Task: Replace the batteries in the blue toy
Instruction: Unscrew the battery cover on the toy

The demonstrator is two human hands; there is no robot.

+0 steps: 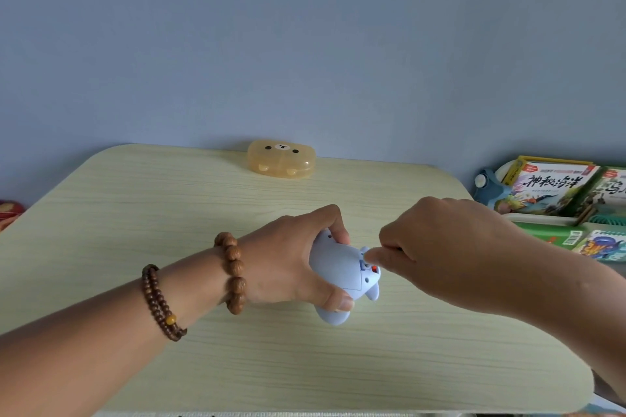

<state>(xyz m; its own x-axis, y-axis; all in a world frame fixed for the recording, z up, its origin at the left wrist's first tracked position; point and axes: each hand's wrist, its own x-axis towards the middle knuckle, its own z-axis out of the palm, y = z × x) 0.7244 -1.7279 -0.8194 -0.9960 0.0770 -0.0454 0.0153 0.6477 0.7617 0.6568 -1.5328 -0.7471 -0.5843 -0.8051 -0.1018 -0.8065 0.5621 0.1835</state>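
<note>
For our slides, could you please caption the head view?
Left hand grips the blue toy over the table; right hand touches it with one fingertip.

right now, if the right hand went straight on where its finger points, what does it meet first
The blue toy, gripped by the left hand; the right hand seems to touch it.
</note>
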